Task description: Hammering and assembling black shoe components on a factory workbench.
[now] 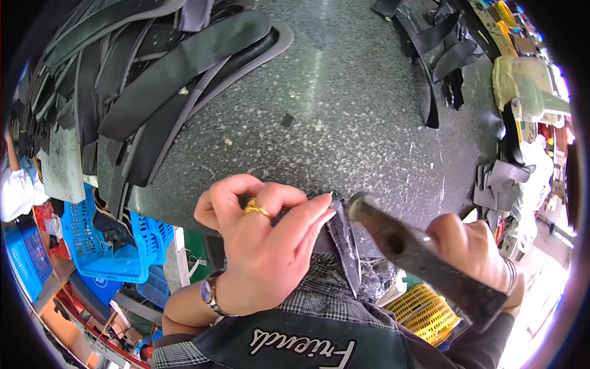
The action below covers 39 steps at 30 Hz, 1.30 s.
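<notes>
A narrow black leather-like strip lies over the near edge of the dark speckled worktop and hangs down. My left hand, with a gold ring and a wristwatch, has its fingers bent and pressed together at the strip's upper end, seemingly pinching it. My right hand is closed round a hammer whose handle is mostly hidden. The hammer's dark, worn metal head is raised just right of the strip, its rounded end near my left fingertips and apart from them.
Black strap pieces pile up at the far left. Loose black strips lie at the far right, with dark offcuts on the right edge. A blue basket stands below left, a yellow basket below right. One small black scrap lies mid-table.
</notes>
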### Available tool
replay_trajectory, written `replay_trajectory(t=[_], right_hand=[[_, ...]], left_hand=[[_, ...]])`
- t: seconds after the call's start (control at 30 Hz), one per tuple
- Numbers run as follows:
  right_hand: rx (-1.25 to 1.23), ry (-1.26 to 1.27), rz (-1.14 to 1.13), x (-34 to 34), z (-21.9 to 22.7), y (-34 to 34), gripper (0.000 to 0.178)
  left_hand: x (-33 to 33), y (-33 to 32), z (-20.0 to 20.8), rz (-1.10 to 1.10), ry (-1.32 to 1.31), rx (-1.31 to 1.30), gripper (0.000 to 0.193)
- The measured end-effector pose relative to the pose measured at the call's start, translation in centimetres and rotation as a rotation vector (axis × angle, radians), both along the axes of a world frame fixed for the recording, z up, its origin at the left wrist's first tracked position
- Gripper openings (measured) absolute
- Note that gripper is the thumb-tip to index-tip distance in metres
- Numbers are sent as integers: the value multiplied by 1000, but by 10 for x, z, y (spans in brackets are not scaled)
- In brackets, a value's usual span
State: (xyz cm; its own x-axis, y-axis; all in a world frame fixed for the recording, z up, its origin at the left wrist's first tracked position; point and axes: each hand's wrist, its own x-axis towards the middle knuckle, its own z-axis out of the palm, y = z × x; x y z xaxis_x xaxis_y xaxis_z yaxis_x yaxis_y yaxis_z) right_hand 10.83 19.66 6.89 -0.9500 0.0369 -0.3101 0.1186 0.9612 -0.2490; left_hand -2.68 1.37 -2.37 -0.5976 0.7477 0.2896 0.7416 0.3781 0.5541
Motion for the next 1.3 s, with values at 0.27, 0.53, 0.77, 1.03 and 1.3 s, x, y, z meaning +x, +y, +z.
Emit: replay_trajectory(t=[0.27,0.53,0.77,1.03,1.3], right_hand=[[-161,59,-19,24,-19,2,17],[-234,18,-43,15,-14,12,16],[-145,99,-69,0,-11,12,16],[-30,80,-48,-10,-12,8,15],[-7,32,36,-13,-9,15,17]], left_hand=[[-26,19,11,-229,-96,-45,26],[-37,19,9,-335,-51,-33,23],[-36,16,12,-373,54,-102,21],[-35,16,11,-348,64,-86,25],[-33,14,11,-327,81,-73,25]])
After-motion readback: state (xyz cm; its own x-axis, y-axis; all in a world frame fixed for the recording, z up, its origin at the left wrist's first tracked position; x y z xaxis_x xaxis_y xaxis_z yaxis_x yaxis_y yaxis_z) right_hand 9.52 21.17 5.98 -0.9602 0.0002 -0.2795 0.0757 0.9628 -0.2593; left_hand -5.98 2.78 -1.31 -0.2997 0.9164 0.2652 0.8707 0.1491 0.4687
